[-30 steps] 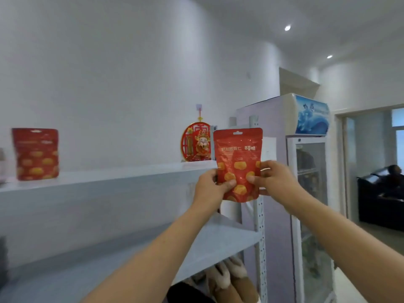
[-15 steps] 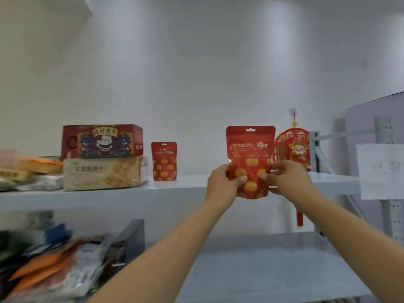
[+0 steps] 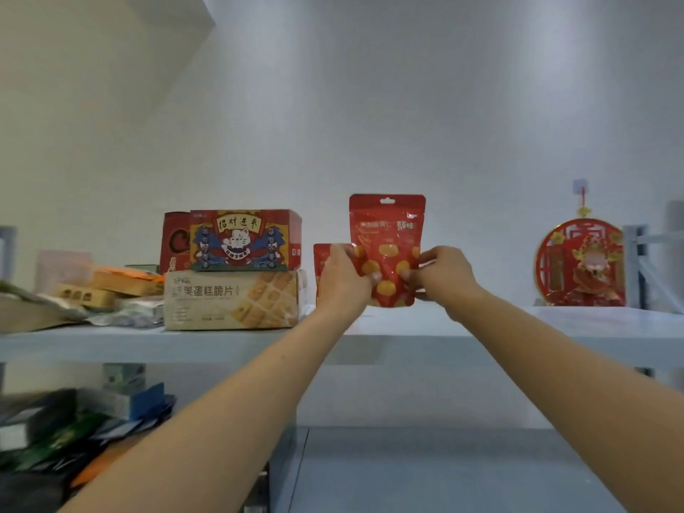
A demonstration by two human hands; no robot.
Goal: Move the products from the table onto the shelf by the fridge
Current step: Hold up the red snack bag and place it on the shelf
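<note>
I hold a red snack pouch (image 3: 386, 238) with yellow pieces printed on it upright over the upper shelf board (image 3: 518, 327). My left hand (image 3: 342, 277) pinches its lower left edge and my right hand (image 3: 442, 277) pinches its lower right edge. The pouch's bottom is level with the shelf surface; whether it touches is unclear. A second, alike red pouch (image 3: 321, 266) stands on the shelf right behind my left hand, mostly hidden by it.
Left of the pouches a red cat-print box (image 3: 244, 240) lies on a beige wafer box (image 3: 231, 299), with flat packets (image 3: 92, 290) further left. A round red ornament (image 3: 581, 264) hangs at the right. The lower shelf (image 3: 444, 472) carries a pile of packets (image 3: 66, 438) at left.
The view has swung left and nearer the shelf. Both hands have carried the pouch left, close beside the standing pouch and lower toward the shelf board. The fridge has left the view.
</note>
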